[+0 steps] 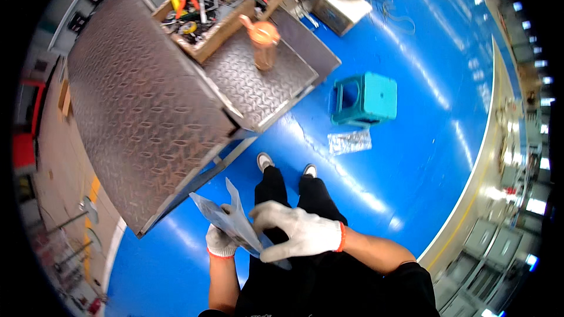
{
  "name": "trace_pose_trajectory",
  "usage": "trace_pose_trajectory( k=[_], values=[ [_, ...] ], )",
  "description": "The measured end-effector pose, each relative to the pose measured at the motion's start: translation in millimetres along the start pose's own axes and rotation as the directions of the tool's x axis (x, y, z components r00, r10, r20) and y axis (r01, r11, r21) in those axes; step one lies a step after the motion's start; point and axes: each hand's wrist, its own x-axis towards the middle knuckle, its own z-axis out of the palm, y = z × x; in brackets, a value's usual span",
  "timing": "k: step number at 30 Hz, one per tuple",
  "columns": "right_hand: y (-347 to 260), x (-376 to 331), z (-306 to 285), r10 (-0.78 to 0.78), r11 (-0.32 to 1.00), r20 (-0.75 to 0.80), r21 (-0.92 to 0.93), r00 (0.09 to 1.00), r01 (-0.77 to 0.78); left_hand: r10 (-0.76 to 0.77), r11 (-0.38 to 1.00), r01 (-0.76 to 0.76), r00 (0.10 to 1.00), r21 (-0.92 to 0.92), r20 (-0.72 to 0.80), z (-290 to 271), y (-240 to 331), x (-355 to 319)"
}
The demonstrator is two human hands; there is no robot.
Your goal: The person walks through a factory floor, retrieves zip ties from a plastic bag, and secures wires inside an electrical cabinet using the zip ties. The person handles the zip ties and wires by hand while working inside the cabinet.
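A translucent plastic bag is in front of my body, its top spread into two pointed flaps. My left hand, in a white knitted glove with an orange-red cuff, grips the bag from its left side; the bag covers part of the fingers. Something dark shows inside or behind the plastic, too unclear to name. My right hand, gloved the same way, is at the bag's right edge. Its thumb and fingers are curved and apart, with a gap between them and nothing visible in the gap.
To the left stands a metal tread-plate bench with a lower step. On it are a wooden tool box full of hand tools and an orange-lidded clear jug. A teal plastic stool and a clear plastic packet are on the blue floor.
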Motion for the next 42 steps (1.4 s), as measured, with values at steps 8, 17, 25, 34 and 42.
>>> trace_pose_trajectory(
  k=[8, 17, 25, 34, 42],
  values=[
    [51.8, -87.6, -19.5, 0.125, 0.974, -0.185, 0.209, 0.975, -0.085, -0.106, 0.886, 0.259, 0.921, 0.385, -0.374, 62.5, -70.6, 2.0],
    [96.0, -234.5, -34.6, 0.319, 0.939, -0.606, 0.099, 0.729, -0.328, 0.71, 0.532, -0.224, 0.642, 0.816, -0.287, 201.3, 144.2, 36.2],
    [151.9, -353.7, -78.4, 0.387, 0.921, -0.717, 0.324, 0.58, -0.214, 0.894, -0.404, 0.83, 0.269, 0.384, 0.359, 174.7, 176.4, 84.1],
    [322.4, -406.3, -126.8, 0.621, 0.783, -0.714, 0.552, 0.323, -0.286, -0.004, -0.531, -0.061, 0.998, 0.845, 0.07, 99.8, -319.6, 212.8],
    [757.4, -343.4, -227.1, 0.652, 0.724, -0.753, 0.651, -0.082, -0.228, -0.411, -0.82, -0.163, 0.834, 0.548, -0.369, -279.6, -704.8, 528.0]
  ],
)
